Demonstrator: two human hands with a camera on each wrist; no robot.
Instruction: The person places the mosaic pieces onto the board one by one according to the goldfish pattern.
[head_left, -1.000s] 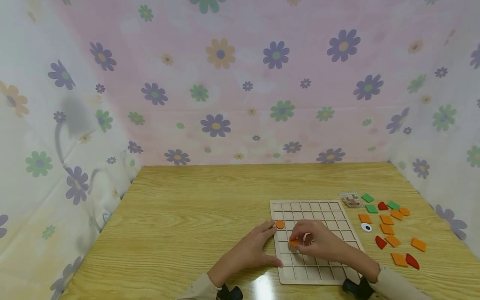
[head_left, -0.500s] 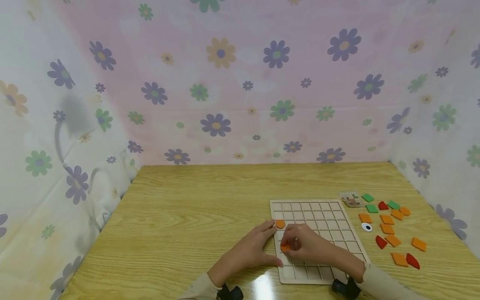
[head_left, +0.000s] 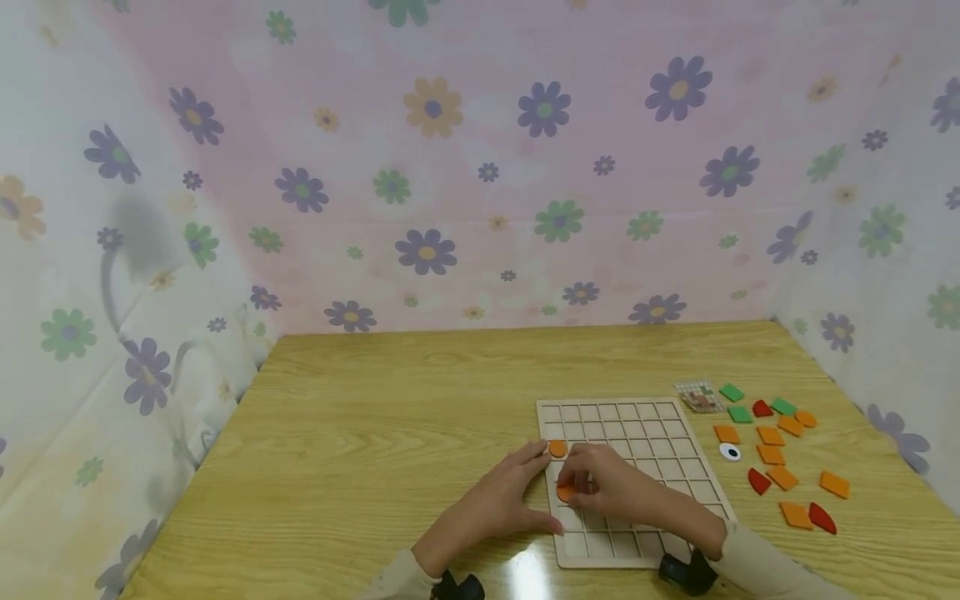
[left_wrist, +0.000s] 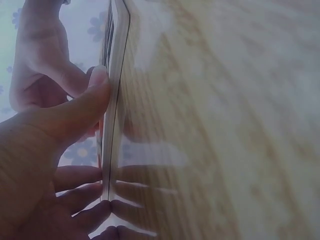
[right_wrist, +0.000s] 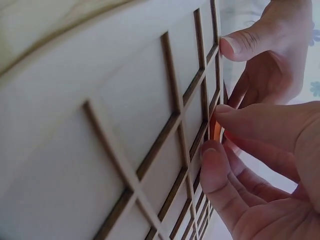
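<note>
1. Board with a grid (head_left: 664, 450) lies lower right in the head view.
2. Right hand (head_left: 609, 483) pinches an orange piece (head_left: 566, 495) at the board's left column.
3. Left hand (head_left: 502, 498), fingers extended, touches the board's left edge.

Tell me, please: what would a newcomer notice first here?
The flowered backdrop behind the table probably strikes first, filling the head view's upper part. Next comes the gridded board at lower right, where the right hand pinches an orange piece and the left hand rests on the left edge. Bright loose pieces lie to the board's right.
</note>
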